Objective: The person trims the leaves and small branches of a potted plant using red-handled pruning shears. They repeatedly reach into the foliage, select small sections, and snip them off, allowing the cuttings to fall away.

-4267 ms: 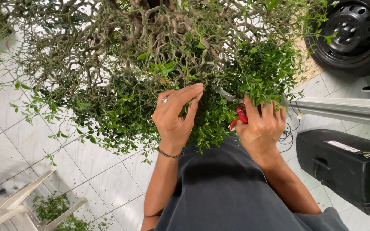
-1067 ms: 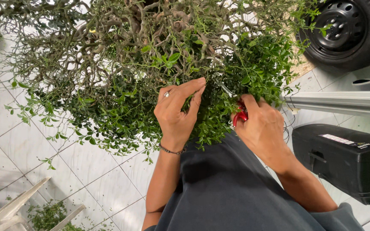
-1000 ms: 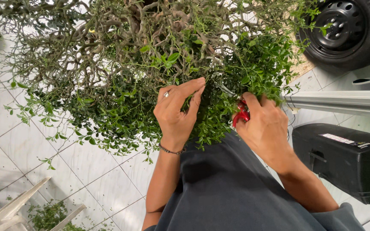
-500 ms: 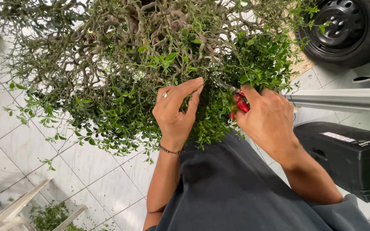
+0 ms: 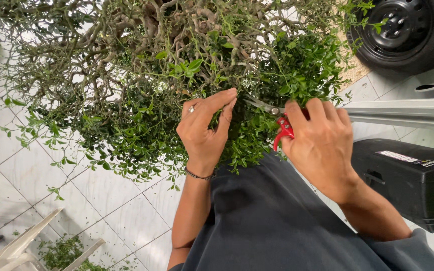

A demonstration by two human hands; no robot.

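Observation:
A dense small-leaved shrub (image 5: 141, 100) with twisted grey branches fills the upper part of the head view. My left hand (image 5: 204, 128), with a ring and a thin bracelet, pinches a leafy twig at the shrub's lower edge. My right hand (image 5: 320, 145) grips red-handled pruning scissors (image 5: 280, 123), whose metal blades point left into the foliage toward my left fingertips. Both hands are close together, just above my dark grey clothing (image 5: 277, 221).
A black car wheel (image 5: 408, 30) stands at the top right, with a grey metal rail (image 5: 403, 113) below it and a black plastic case (image 5: 413, 180) at the right. White floor tiles (image 5: 21, 160) lie to the left. Cut green sprigs and white plastic furniture (image 5: 21, 248) sit at the bottom left.
My right hand has shifted slightly up and left with the scissors, bringing the blades deeper into the leaves. My left hand keeps its hold on the twig.

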